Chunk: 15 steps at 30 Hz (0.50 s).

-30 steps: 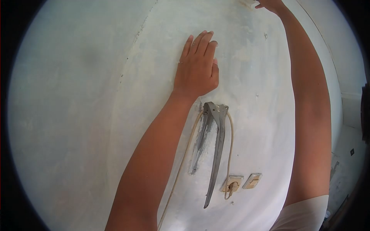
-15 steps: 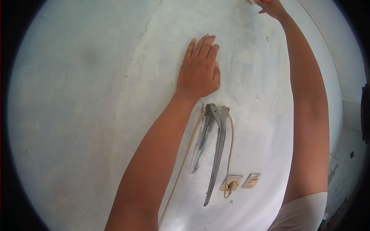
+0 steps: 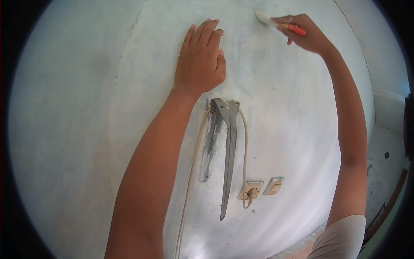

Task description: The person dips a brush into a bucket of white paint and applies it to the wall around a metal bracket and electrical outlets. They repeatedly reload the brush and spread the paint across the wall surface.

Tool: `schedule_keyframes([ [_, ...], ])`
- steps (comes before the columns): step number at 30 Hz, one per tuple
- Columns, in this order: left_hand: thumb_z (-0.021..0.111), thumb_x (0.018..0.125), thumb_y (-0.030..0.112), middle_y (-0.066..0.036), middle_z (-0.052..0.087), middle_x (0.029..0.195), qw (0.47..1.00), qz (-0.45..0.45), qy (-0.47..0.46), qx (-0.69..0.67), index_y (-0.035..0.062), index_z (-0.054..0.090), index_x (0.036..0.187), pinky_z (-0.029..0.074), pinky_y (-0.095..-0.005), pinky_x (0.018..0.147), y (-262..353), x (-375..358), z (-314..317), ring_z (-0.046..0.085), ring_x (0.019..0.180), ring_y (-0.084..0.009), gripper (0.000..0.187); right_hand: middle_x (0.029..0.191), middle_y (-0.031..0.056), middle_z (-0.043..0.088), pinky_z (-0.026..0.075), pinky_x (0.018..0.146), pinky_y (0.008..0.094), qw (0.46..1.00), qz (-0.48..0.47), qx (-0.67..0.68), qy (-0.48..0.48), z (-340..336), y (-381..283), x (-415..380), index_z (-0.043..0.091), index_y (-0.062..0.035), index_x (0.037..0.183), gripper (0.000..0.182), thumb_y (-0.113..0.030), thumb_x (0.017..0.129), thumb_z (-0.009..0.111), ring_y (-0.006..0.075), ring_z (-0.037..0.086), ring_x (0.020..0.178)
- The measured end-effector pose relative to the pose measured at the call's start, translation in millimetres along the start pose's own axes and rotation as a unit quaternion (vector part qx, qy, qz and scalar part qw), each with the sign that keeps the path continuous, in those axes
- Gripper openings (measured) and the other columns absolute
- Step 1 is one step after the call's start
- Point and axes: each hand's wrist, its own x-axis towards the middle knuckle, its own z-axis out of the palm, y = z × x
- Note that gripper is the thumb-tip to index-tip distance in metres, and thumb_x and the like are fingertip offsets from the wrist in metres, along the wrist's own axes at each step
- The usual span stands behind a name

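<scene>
My left hand [image 3: 200,58] lies against the pale painted wall [image 3: 77,112], fingers extended upward and nothing held in it. Up at the right, my right hand [image 3: 304,33] is closed around the red and yellow handle of a brush [image 3: 266,19]. The brush's pale bristles point left, close to or on the wall; whether they touch it I cannot tell. Below my left hand, a grey metal bracket [image 3: 230,146] hangs on the wall with a dark, rough patch beside it.
A beige cable [image 3: 192,172] loops over the bracket and runs down to a plug in a wall socket [image 3: 252,190]. A switch [image 3: 274,186] sits right of the socket. Another wall surface [image 3: 390,142] shows at the far right.
The view has shifted, so the bracket and socket appear further left and higher. My right hand is lower in view, and the brush it holds now shows fully.
</scene>
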Motion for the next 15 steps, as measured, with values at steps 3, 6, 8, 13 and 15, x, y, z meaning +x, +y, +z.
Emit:
schedule_keyframes([
  [3, 0.052, 0.084, 0.005, -0.013, 0.049, 0.143, 1.0, -0.002, -0.004, 0.005, 0.0039, 0.054, 0.121, 0.028, -0.0514, 0.119, 1, 0, 0, 0.042, 0.139, -0.0313, 0.038, 0.082, 0.0112, 0.069, 0.058, 0.063, 0.0287, 0.998, -0.055, 0.009, -0.016, 10, -13, -30, 0.07, -0.0033, 0.121, 0.026, -0.011, 0.098, 0.061, 0.0167, 0.064, 0.064],
  [6, 0.052, 0.084, 0.005, -0.013, 0.049, 0.143, 1.0, 0.001, -0.014, 0.009, 0.0046, 0.054, 0.122, 0.028, -0.0509, 0.12, 1, 0, -1, 0.043, 0.139, -0.0306, 0.037, 0.078, 0.0114, 0.065, 0.053, 0.06, 0.0311, 0.996, -0.056, 0.038, -0.063, 16, -31, -58, 0.072, -0.0043, 0.118, 0.023, -0.007, 0.096, 0.064, 0.0192, 0.063, 0.061],
  [8, 0.051, 0.085, 0.005, -0.013, 0.049, 0.143, 1.0, 0.005, -0.018, 0.013, 0.0047, 0.054, 0.122, 0.028, -0.0511, 0.119, 2, -1, -1, 0.043, 0.139, -0.0305, 0.037, 0.079, 0.0128, 0.065, 0.05, 0.063, 0.0326, 0.991, -0.038, 0.044, -0.121, 17, -47, -74, 0.072, -0.0041, 0.115, 0.023, -0.005, 0.093, 0.065, 0.0218, 0.063, 0.064],
  [13, 0.051, 0.085, 0.005, -0.013, 0.049, 0.144, 1.0, 0.008, -0.023, 0.012, 0.0043, 0.053, 0.122, 0.028, -0.0515, 0.119, 2, -1, -2, 0.043, 0.138, -0.0309, 0.037, 0.117, 0.0152, 0.071, 0.056, 0.073, 0.036, 0.972, -0.114, 0.016, -0.203, 24, -76, -99, 0.07, 0.0019, 0.115, 0.032, 0.005, 0.083, 0.069, 0.0262, 0.067, 0.081],
  [15, 0.051, 0.085, 0.005, -0.013, 0.049, 0.144, 1.0, 0.01, -0.026, 0.014, 0.0041, 0.053, 0.122, 0.028, -0.0516, 0.119, 4, -1, -2, 0.043, 0.138, -0.0313, 0.037, 0.113, 0.0159, 0.072, 0.057, 0.074, 0.0353, 0.963, -0.045, 0.084, -0.251, 18, -81, -102, 0.071, 0.0017, 0.114, 0.03, 0.005, 0.084, 0.069, 0.0268, 0.068, 0.081],
])
